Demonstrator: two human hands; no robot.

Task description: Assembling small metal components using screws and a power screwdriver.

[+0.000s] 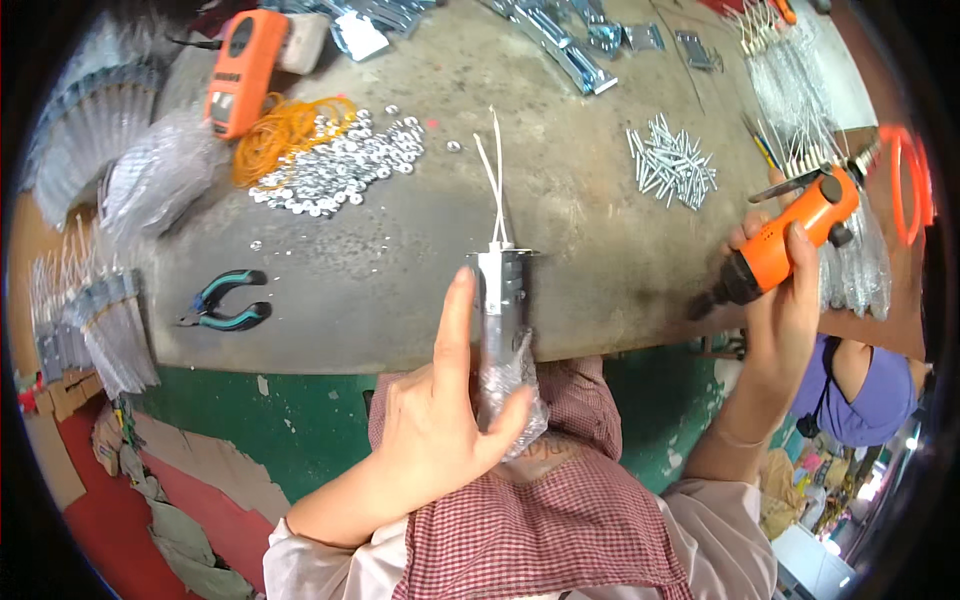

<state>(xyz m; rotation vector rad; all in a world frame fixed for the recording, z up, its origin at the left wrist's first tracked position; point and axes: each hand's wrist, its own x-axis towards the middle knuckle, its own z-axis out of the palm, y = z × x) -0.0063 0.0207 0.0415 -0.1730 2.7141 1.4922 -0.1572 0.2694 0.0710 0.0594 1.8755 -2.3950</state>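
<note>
In the lower middle of the frame the left hand (440,420) is clamped on a clear plastic packet (508,385) that wraps the lower end of a metal bracket (503,285), thumb on one side and the forefinger stretched up along it; the bracket stands upright at the near edge of the desk (590,230), with two white cable ties (495,180) rising from its top. At the right of the frame the right hand (785,300) grips an orange power screwdriver (790,240), its black nose pointing down and left toward the desk edge; the two hands are well apart. A heap of silver screws (672,165) lies on the desk above and left of the tool. In the upper left sit a pile of small washers (340,160), a tangle of orange rubber bands (275,130) just beside it, and an orange device (240,70) that may be a meter or charger, too bent by the lens to tell. Teal-handled pliers (225,305) lie at the left. A checked red cloth (550,510) covers the person's lap at the bottom.
</note>
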